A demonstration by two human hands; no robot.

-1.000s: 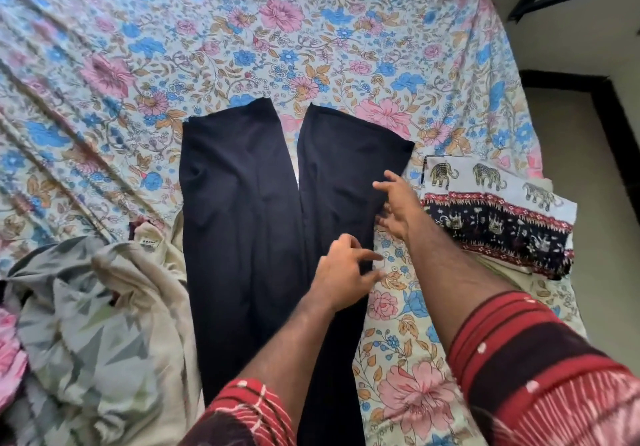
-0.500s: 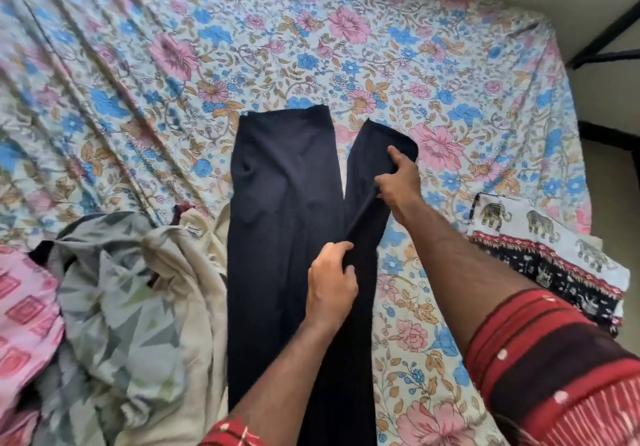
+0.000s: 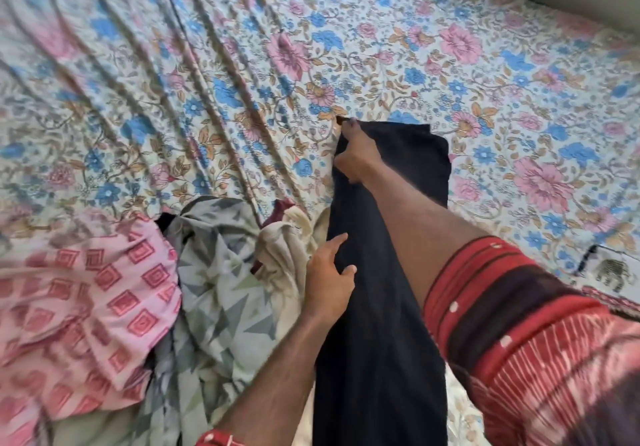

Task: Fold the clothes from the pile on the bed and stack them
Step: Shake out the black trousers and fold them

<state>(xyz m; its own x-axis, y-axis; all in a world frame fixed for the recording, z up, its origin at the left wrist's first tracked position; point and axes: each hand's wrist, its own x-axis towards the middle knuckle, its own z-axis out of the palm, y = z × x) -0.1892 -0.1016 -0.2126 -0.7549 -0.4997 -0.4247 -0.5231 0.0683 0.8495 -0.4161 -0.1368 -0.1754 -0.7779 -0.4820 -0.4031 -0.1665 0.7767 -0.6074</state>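
Dark navy trousers (image 3: 391, 307) lie lengthwise on the floral bedsheet (image 3: 242, 64), one leg folded over the other into a single long strip. My right hand (image 3: 356, 158) reaches across to the far left corner of the leg ends and pinches the fabric there. Halfway down the strip, my left hand (image 3: 329, 283) rests on the trousers' left edge with its fingers loosely spread. The pile of unfolded clothes sits to the left: a pink patterned garment (image 3: 86, 307), a grey-green geometric one (image 3: 225, 289) and a cream one (image 3: 284, 248).
A folded elephant-print cloth (image 3: 613, 272) lies at the right edge of the bed, partly behind my red sleeve. Bare floral sheet stretches beyond the trousers to the bed's far edge, with a wall behind it.
My right hand carried the right trouser leg over onto the left leg, so the two now lie stacked. My left hand loosened its hold and slid to the left edge. The view swung left.
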